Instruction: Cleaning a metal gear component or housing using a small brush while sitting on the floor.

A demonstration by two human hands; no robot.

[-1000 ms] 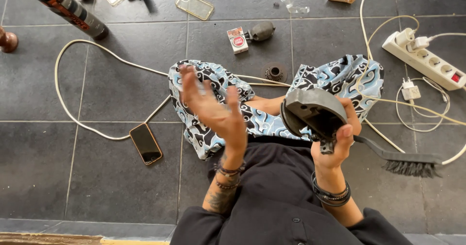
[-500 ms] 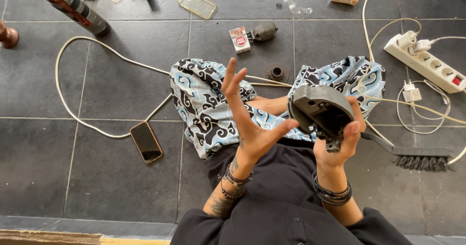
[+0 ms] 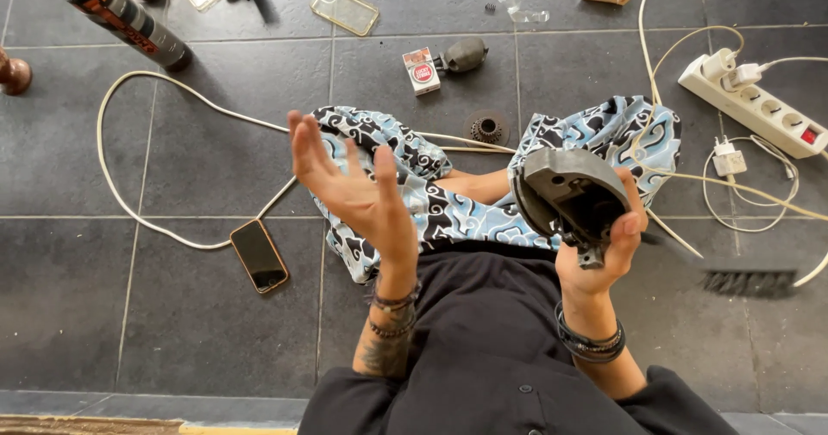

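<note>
My right hand (image 3: 608,250) grips a grey rounded machine housing (image 3: 565,195) and holds it up above my lap, its open inner side turned toward me. My left hand (image 3: 358,198) is raised to the left of it, palm up, fingers spread, holding nothing. Both hands hover over my crossed legs in blue patterned shorts (image 3: 431,185). A small dark gear (image 3: 487,129) lies on the tiles just beyond my knees.
On the dark tiled floor: a phone (image 3: 259,255) at left, a white cable (image 3: 164,99), a spray can (image 3: 121,17), a small red-and-white box (image 3: 421,70) next to a dark rounded part (image 3: 466,54), a white power strip (image 3: 755,107), a brush (image 3: 749,281) at right.
My left hand has swung away from the housing to the left and opened palm up. The right hand holds the housing in about the same place.
</note>
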